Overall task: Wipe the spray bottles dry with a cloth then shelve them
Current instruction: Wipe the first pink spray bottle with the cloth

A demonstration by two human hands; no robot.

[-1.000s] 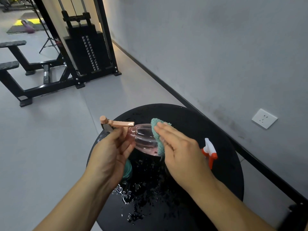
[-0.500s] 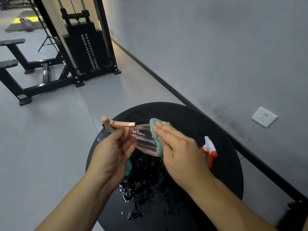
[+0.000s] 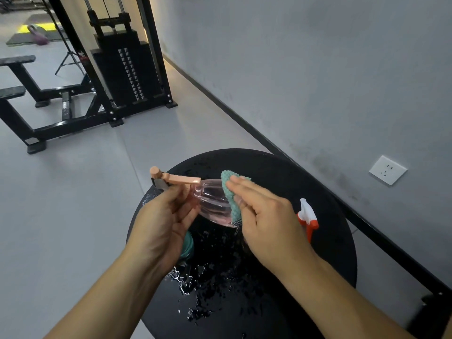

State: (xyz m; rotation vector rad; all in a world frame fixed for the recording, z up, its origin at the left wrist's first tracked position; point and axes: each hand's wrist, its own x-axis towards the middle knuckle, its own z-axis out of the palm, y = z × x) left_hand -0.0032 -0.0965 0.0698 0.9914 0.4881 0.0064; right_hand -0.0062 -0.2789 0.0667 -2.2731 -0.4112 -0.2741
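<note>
- The left hand [image 3: 166, 221] grips the neck of a pink spray bottle [image 3: 212, 204], fingers curled round it just below the salmon-pink trigger head [image 3: 175, 178].
- The bottle is held in the air above the round black table [image 3: 281, 172], lying roughly on its side, with the nozzle towards the left and the clear pink body towards the right.
- The right hand [image 3: 266, 216] presses a teal cloth [image 3: 231, 194] against the bottle's body; the fingers lie nearly straight over the cloth, while the thumb is hidden behind it, so whether it pinches the cloth cannot be told.
- The cloth wraps over the far end of the bottle, its top edge showing above the fingertips.
- A second sprayer with a white and orange-red trigger head [image 3: 307, 217] stands on the table just right of the right hand, its body hidden by that hand.
- Something teal [image 3: 188, 245] shows beneath the left hand, mostly covered.
- Water droplets and small puddles [image 3: 195, 285] lie on the table below the hands.
- A black weight-stack machine [image 3: 127, 69] stands on the grey floor to the upper left, and a white wall socket [image 3: 387, 170] sits on the grey wall to the right.
</note>
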